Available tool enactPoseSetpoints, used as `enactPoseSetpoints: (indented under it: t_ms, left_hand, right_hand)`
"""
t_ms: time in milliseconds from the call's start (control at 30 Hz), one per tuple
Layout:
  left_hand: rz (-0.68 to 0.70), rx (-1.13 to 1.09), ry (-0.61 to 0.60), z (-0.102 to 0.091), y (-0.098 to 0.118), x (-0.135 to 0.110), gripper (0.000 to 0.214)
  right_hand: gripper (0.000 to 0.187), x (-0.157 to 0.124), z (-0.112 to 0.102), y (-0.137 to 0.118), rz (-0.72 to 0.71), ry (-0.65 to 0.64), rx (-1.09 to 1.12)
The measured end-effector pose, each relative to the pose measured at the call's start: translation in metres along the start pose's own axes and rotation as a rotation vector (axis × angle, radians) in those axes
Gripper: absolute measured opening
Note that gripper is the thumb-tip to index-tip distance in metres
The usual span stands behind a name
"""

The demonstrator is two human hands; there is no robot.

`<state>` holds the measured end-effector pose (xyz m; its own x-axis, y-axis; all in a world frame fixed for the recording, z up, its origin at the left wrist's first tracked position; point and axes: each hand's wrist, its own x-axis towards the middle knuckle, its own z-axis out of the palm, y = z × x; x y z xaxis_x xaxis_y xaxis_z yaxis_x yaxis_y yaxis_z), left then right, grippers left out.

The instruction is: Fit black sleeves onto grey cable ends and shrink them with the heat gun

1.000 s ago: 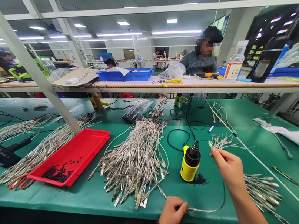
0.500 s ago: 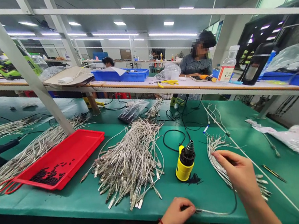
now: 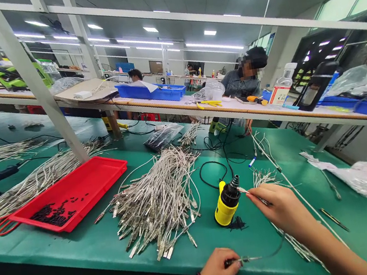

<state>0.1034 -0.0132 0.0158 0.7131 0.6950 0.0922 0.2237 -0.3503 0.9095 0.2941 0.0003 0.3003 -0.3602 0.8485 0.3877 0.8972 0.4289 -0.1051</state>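
Right hand (image 3: 279, 206) holds cable end (image 3: 243, 190), perhaps touching nozzle (image 3: 235, 182)

Cable end (image 3: 242, 190) now up by the heat gun (image 3: 226, 208)
The right hand (image 3: 278, 204) has swung leftward from the smaller cable bundle (image 3: 264, 176), bringing its pinched end just beside the nozzle (image 3: 234, 181).

Ceiling lights (image 3: 151, 29) glow in rows — bright windows (image 3: 340, 8) at right, a long shelf (image 3: 151, 107) beyond the green table (image 3: 92, 243).
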Motion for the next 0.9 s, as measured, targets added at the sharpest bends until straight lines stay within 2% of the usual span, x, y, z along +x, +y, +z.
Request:
enactPoseSetpoints:
  t_ms: [233, 700, 900]
  left_hand:
    - [0.012, 0.027, 0.020, 0.002, -0.003, -0.002, 0.024]
    - [-0.002, 0.037, 0.029, 0.003, -0.003, -0.002, 0.022]
    - [-0.006, 0.034, 0.017, 0.002, -0.002, -0.002, 0.029]
  right_hand:
    - [0.034, 0.011, -0.005, -0.007, 0.016, -0.023, 0.023]
    - [0.034, 0.016, 0.006, 0.009, 0.065, -0.004, 0.048]
    - [0.033, 0.020, 0.009, 0.009, 0.092, -0.016, 0.036]
